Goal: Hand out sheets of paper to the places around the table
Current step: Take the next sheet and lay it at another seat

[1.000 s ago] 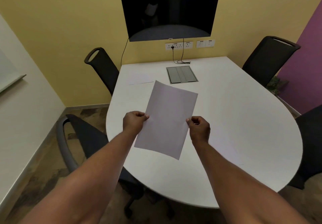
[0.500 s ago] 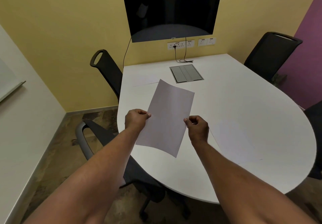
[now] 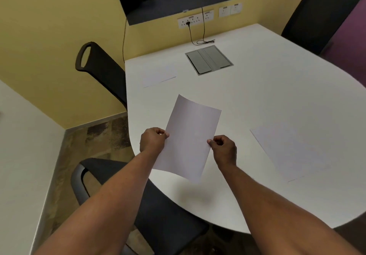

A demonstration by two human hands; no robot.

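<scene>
**Two hands hold one sheet above the table's near end**

Two bare hands grip a single plain white sheet of paper [image 3: 189,136] in the head view, one on each long edge. The left hand [image 3: 152,139] is curled closed, thumb on top, pinching the sheet's left edge about midway down. The right hand [image 3: 223,148] pinches the right edge a little lower, its fingers folded under the paper. The sheet lies between them, tilted with its far end leaning right and its middle slightly bowed, raised over the white rounded table [image 3: 257,100]; its shadow falls on the tabletop below its near corner.

A second white sheet [image 3: 285,151] lies flat on the table to the right of the right hand, well apart from it. A third white sheet [image 3: 158,75] lies flat at the far left place, beside the black high-backed chair [image 3: 103,66]. Another black chair with a grey arm [image 3: 158,211] is tucked under the near edge, below the left forearm. A grey cable hatch [image 3: 209,59] sits flush in the tabletop beyond the held sheet.
</scene>
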